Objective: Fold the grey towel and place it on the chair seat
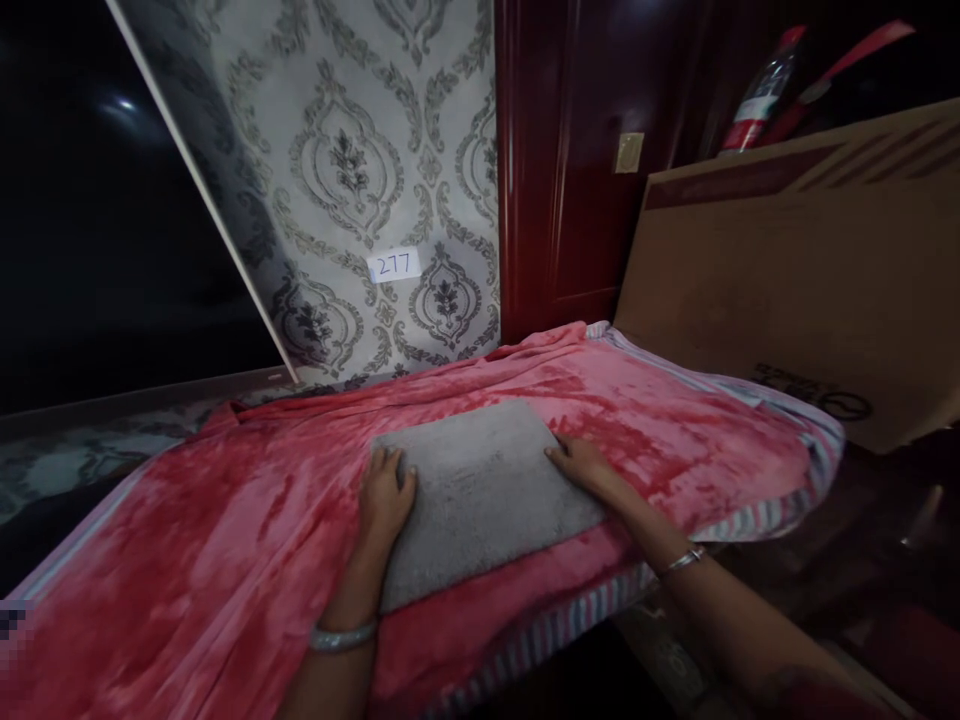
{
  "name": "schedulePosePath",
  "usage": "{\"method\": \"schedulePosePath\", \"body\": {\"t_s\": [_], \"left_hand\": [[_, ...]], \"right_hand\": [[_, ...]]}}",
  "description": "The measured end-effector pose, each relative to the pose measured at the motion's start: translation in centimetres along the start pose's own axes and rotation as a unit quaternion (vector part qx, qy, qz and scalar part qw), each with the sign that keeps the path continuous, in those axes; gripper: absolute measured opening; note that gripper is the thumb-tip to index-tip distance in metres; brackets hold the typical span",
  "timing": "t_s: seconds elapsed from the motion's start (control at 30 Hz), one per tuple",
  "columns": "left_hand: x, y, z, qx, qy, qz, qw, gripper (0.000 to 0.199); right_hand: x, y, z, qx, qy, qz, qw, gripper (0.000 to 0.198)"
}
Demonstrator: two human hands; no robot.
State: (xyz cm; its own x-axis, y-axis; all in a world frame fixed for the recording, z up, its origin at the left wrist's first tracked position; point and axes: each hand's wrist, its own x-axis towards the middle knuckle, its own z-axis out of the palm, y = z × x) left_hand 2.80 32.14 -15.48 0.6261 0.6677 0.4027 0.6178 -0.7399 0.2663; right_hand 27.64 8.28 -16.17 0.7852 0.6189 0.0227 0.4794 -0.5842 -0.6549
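A flat, rectangular grey plush mat [487, 500] lies on a red-and-pink plush blanket [255, 520]. On the mat's left edge, near its far corner, rests my left hand [384, 500], fingers apart and thumb over the top surface. My right hand [581, 465] has its thumb and fingers closed at the mat's right edge, close to the far right corner. Part of that grip is hidden from view. The mat's near edge runs roughly parallel to the blanket's striped border [555, 620].
Behind the blanket is a patterned wall [345, 130] with a paper label [394, 264] reading 277. A dark screen [127, 220] stands at left. On the right are a large cardboard box [795, 270], a bottle with a red cap [765, 95] and a dark red panel [577, 220].
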Motion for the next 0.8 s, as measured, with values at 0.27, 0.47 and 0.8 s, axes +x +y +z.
{"method": "schedulePosePath", "body": {"t_s": [0.27, 0.47, 0.8], "left_hand": [[0.3, -0.4, -0.1, -0.014, 0.003, -0.080, 0.997, 0.060], [0.5, 0.1, -1.2, -0.042, 0.007, -0.112, 0.993, 0.057], [-0.2, -1.3, -2.0, -0.120, 0.025, -0.137, 0.983, 0.058]], "right_hand": [[-1.5, 1.3, -1.2, 0.123, -0.039, 0.003, 0.992, 0.027], [-2.6, 2.2, -0.7, 0.308, -0.083, 0.061, 0.946, 0.024], [-2.9, 2.2, -0.5, 0.348, -0.074, 0.061, 0.933, 0.024]]}}
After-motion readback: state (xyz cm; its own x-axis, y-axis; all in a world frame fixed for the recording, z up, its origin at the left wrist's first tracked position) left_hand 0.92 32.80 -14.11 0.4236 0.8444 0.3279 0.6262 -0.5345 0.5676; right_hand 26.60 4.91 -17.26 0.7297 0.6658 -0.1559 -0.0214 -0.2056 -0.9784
